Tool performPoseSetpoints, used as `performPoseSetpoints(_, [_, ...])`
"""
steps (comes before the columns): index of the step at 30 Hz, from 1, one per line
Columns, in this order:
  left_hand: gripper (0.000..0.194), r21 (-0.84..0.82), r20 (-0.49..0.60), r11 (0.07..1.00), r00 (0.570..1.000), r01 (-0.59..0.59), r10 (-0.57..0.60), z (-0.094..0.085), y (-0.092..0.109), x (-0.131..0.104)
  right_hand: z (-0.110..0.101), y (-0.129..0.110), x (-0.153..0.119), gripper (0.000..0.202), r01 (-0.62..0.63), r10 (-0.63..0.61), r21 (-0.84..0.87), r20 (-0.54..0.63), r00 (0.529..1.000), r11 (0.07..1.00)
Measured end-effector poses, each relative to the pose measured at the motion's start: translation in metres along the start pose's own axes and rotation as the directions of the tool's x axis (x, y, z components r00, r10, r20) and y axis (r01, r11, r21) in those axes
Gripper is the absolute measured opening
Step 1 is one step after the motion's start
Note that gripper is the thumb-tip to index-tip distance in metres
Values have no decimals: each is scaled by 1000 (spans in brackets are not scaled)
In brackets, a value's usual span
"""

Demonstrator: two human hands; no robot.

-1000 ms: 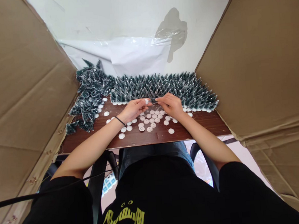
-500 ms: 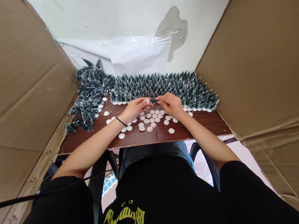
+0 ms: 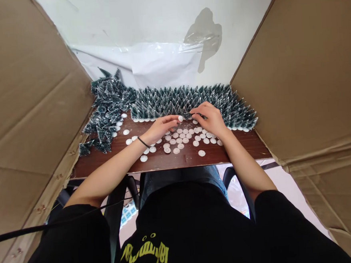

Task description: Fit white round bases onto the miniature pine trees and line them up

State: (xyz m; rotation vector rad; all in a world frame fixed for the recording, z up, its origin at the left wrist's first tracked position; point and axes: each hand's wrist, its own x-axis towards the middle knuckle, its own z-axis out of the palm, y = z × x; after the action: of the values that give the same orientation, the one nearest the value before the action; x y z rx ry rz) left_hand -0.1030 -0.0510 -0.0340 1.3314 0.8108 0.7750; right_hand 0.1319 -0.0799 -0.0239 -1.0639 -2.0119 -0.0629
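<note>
left hand (image 3: 160,127) — pinching white round base (image 3: 180,118) | right hand (image 3: 212,117) — curled, grip unclear | bristly, frosted cone trees (image 3: 167,102)

Brown creased panels (image 3: 308,58) are flanking a reddish-brown wooden table (image 3: 183,160), while a white wall (image 3: 125,18) behind is catching a grey shadow (image 3: 206,33).

The base (image 3: 180,118), small, white and rounded, is held up at the near side of the trees (image 3: 173,100), which are dark green, frosted and upright in tight rows, and pale discs (image 3: 176,150) lie scattered flat on that same side.
</note>
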Motion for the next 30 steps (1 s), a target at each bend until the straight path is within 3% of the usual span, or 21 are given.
performPoseSetpoints(8, [33,330,243,937,970,-113,32,22,13,21,-43,11,-7,18,17,-11,-55,110,994,998])
performPoseSetpoints(12, [37,448,250,886,968,-120,4,44,15,36,-55,30,-19,15,-12,25,-111,112,993,994])
performPoseSetpoints(15, [44,573,194,816,980,-84,-36,62,13,41,-56,41,-28,16,-15,31,-161,100,994,987])
performPoseSetpoints(19, [27,709,210,688,978,-158,9,77,3,46,-50,44,-35,17,13,16,-230,123,992,973])
performPoseSetpoints(24, [14,747,224,604,961,-278,165,78,-14,55,-45,43,-38,21,51,3,-293,182,983,955])
performPoseSetpoints(30, [15,709,306,616,937,-343,169,71,-19,57,-40,48,-34,24,95,-27,-348,196,980,932])
